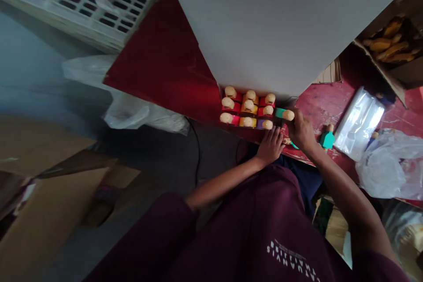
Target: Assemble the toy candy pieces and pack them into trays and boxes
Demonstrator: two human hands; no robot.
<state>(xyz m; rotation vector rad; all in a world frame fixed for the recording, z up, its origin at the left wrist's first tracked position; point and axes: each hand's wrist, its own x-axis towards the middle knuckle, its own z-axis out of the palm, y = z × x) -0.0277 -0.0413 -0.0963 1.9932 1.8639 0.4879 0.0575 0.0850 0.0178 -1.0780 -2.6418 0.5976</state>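
Observation:
Several small figures with pale wooden round heads and red, yellow, pink and purple bodies [248, 108] stand in close rows on the red table, against the grey-white box. At the right end of these rows is a teal figure [284, 114], with my right hand [301, 130] closed on it. My left hand [270, 146] rests at the table's front edge just below the purple figure [265, 124], its fingers stretched out. Another teal piece [327, 140] lies to the right of my right hand. A patterned round piece [287, 141] shows between my hands.
A large grey-white box [277, 26] rises behind the figures on the red table [158, 61]. Plastic bags [359, 123] lie at the right, before a cardboard box of yellow pieces [391, 44]. A white crate [89, 2] stands at upper left.

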